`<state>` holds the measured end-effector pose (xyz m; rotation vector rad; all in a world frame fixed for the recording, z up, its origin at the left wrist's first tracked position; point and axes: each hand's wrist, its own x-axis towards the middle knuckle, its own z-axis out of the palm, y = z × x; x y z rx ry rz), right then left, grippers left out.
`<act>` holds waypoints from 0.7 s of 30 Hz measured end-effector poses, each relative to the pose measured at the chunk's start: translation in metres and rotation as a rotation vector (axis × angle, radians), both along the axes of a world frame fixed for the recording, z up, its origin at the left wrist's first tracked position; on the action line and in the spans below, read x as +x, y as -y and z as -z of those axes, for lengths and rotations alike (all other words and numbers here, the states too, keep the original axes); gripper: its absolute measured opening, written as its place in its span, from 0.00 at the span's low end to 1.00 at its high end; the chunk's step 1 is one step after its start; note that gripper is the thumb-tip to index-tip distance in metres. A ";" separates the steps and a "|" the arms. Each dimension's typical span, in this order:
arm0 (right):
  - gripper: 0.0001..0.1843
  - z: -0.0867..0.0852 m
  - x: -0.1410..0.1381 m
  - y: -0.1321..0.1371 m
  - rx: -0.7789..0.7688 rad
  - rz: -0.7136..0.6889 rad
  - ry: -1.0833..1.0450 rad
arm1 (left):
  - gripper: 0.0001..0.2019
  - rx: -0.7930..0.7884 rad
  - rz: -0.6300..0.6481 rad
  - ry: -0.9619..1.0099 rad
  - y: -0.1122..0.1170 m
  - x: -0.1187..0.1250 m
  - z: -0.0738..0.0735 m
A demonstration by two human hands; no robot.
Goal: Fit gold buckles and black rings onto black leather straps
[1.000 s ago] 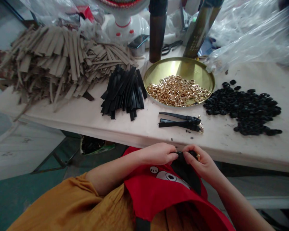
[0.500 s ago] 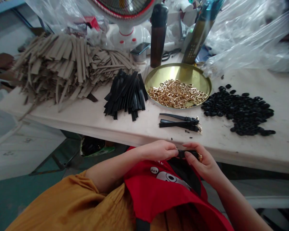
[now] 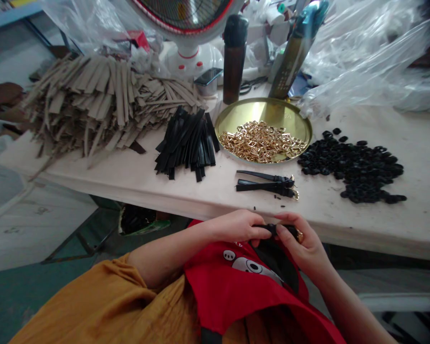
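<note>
Between my hands, just off the table's front edge, is a black strap [image 3: 287, 230] with a gold buckle [image 3: 300, 236] at its right end. My left hand [image 3: 249, 227] pinches the strap from the left. Thumb and fingers of my right hand [image 3: 301, 241] grip it near the buckle end. A small black loop [image 3: 272, 228] seems to sit around the strap between the two thumbs. On the table ahead lie several finished-looking black buckle straps [image 3: 265, 184]. Behind them, a round gold tray [image 3: 236, 111] holds a heap of gold buckles [image 3: 261, 142].
Loose black straps [image 3: 188, 143] lie left of the tray, beside a big pile of grey-brown strips [image 3: 89, 105]. Small black loops [image 3: 358, 165] are heaped to the right. Behind stand a fan [image 3: 188, 57], a dark bottle [image 3: 234, 59], a phone [image 3: 208, 76] and plastic sheeting [image 3: 372, 57].
My left hand has slid slightly left along the strap, so more of it shows between my thumbs. My right hand has kept its grip near the buckle.
</note>
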<state>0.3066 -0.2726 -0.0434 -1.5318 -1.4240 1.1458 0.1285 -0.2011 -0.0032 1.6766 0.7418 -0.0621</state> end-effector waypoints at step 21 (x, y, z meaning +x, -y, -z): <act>0.16 0.001 0.000 -0.028 -0.044 0.063 -0.087 | 0.13 -0.128 -0.086 0.027 -0.023 0.012 0.012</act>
